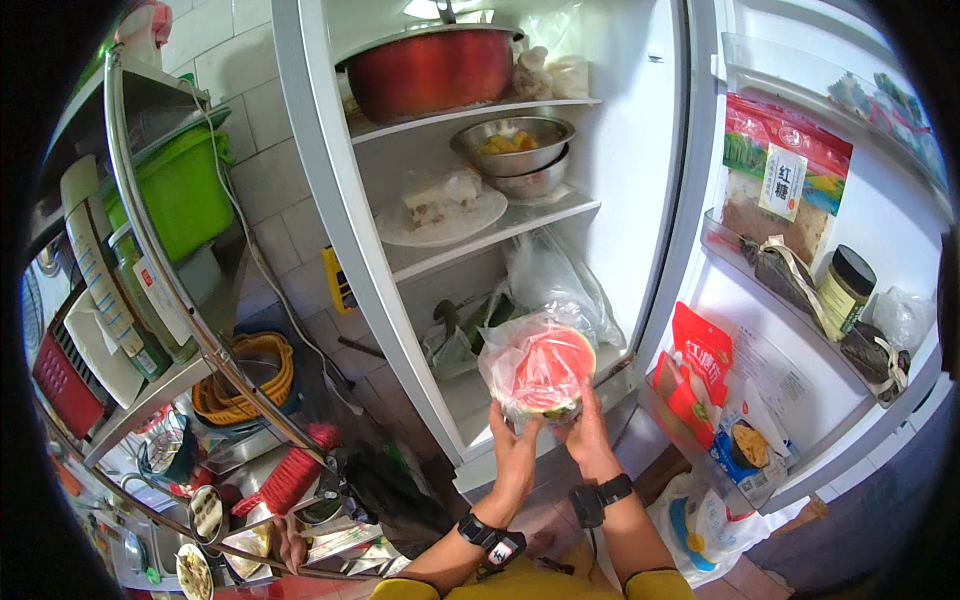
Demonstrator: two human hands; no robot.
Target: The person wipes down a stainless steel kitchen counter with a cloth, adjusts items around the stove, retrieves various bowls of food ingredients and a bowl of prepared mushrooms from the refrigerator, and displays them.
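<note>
Between my two hands is a cut watermelon in clear plastic, its red face turned up, at the lowest visible shelf of an open refrigerator. My left hand grips its near left side; my right hand grips its near right side, thumb on the rind. Behind the melon lie a clear plastic bag and green vegetables. On the shelf above, a white plate bears wrapped pale food beside stacked steel bowls, the upper one with yellow food. A red pot stands higher.
At right the open door's bins hold packets, a dark-lidded jar and leaf-wrapped bundles. A metal rack with a green tub stands at left, above baskets and a cluttered counter. A white plastic bag is on the floor below the door.
</note>
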